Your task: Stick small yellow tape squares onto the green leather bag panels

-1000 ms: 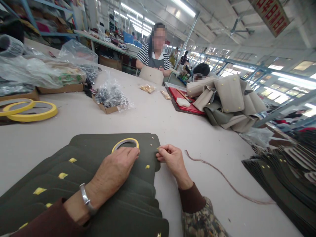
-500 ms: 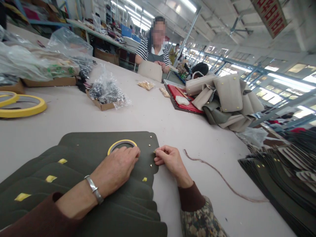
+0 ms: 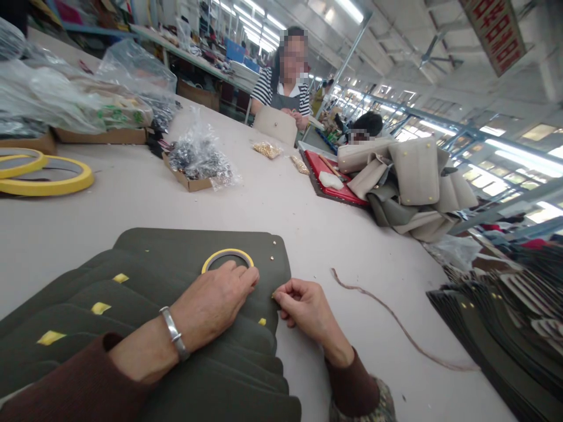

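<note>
Dark green leather panels point(image 3: 176, 258) lie fanned in a stack before me, some with small yellow tape tabs point(image 3: 100, 308). A small roll of yellow tape point(image 3: 227, 255) rests on the top panel. My left hand point(image 3: 215, 305) lies on that panel, fingers curled against the roll's near edge. My right hand point(image 3: 305, 308) is closed in a pinch at the panel's right edge, near its small metal studs; what it pinches is too small to name.
Two larger yellow tape rolls point(image 3: 48, 184) sit at far left. Cardboard trays with bagged hardware point(image 3: 197, 164) stand mid-table. A red tray point(image 3: 334, 181) and beige bag pieces point(image 3: 409, 176) lie right. Dark panels point(image 3: 505, 334) are stacked at right. A person in stripes point(image 3: 284, 94) works across.
My right hand moved down along the panel's right edge toward me. My left hand stayed on the panel by the tape roll. The view shifted slightly.
</note>
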The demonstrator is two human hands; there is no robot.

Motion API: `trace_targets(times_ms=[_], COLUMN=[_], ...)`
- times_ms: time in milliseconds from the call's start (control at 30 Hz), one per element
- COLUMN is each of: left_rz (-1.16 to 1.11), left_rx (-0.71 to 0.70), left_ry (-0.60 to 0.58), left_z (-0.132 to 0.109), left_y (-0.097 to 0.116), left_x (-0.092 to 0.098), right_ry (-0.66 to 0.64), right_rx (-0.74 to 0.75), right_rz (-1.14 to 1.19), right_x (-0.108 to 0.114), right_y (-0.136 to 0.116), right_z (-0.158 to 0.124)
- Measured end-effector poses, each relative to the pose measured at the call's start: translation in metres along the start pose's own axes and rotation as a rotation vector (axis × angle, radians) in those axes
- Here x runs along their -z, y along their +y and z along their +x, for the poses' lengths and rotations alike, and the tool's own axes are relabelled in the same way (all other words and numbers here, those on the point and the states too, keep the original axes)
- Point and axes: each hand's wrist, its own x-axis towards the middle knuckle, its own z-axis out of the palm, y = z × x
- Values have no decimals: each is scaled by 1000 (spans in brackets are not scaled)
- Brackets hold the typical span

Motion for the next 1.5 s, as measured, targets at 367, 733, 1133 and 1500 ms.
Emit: trace_targets(times_ms=[367,733,1133,1500], left_rz=[-56,-94,-144,-102], left_rx=[-15,-107,-218,-206], left_ry=[-5,103,302,347], left_z=[-3,-6,-9,-12], left_y=[-2,-7,-13,-10], left_x=[-1,-3,3,-4], right_ry=[94,235,-62,203], right_rx=[186,401,348,909], right_rz=[-258,-406,-402,-208], right_x=[-4,-9,5,-23], right_y=[-3,5,-9,-27], right_z=[-2,-8,1,-4])
